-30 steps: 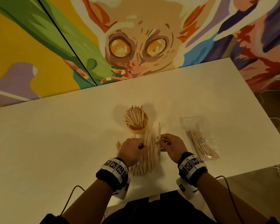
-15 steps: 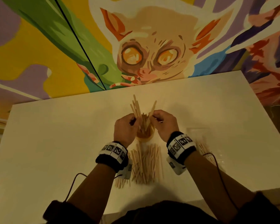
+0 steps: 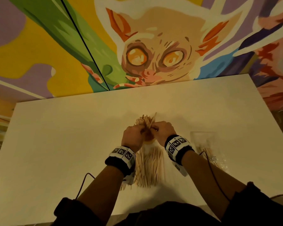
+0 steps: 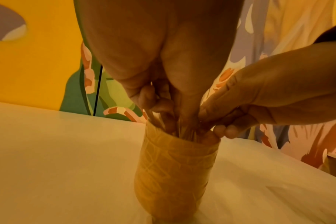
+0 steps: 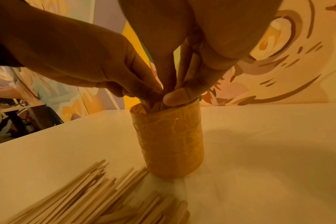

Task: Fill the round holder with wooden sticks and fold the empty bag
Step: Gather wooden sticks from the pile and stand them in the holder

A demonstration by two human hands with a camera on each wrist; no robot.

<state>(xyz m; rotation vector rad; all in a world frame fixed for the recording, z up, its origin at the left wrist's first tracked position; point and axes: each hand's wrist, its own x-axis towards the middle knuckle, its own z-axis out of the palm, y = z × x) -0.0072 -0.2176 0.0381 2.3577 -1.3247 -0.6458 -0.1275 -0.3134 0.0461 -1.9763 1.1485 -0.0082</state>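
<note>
Over the round holder, both hands seemingly pinch wooden sticks at its mouth.

Holder mouth: blocked; the left hand and right hand met over the holder, fingers pinching sticks at its rim.
Near side: a pile of loose sticks lay against the holder's base, between both wrists.
Right: the bag lay near the right wrist.
Left: bare table.
Far: bare table up to the wall.
</note>
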